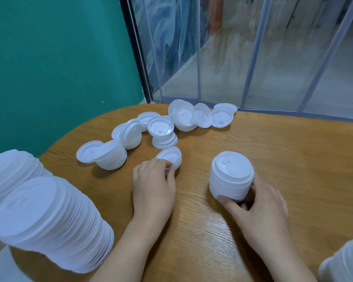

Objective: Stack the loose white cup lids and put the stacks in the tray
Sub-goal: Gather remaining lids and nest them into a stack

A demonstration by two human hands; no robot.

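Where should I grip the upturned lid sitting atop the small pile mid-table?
Pinch the raised rim of the upturned lid from above on its near side. It sits cup-like and open side up on a small pile, so the rim is exposed; the far side is crowded by other lids.

Clearance on the wooden table (pixel 283 163): right and near-centre open, left and far side obstructed.

Bare wood runs from the short lid stack (pixel 231 178) out to the right edge and back toward the glass partition (pixel 273 58); a free lane also lies between the left hand (pixel 153 186) and right hand (pixel 261 202), reaching the near edge; the far side is blocked by a band of loose lids (pixel 161 129) strung from near the tall stacks to the lids by the partition (pixel 222 117); one tilted lid (pixel 170 156) touches the left hand's fingertips; two tall lid stacks (pixel 49 220) lean across the near-left corner, closing that approach; the green wall (pixel 49 68) bounds the left.
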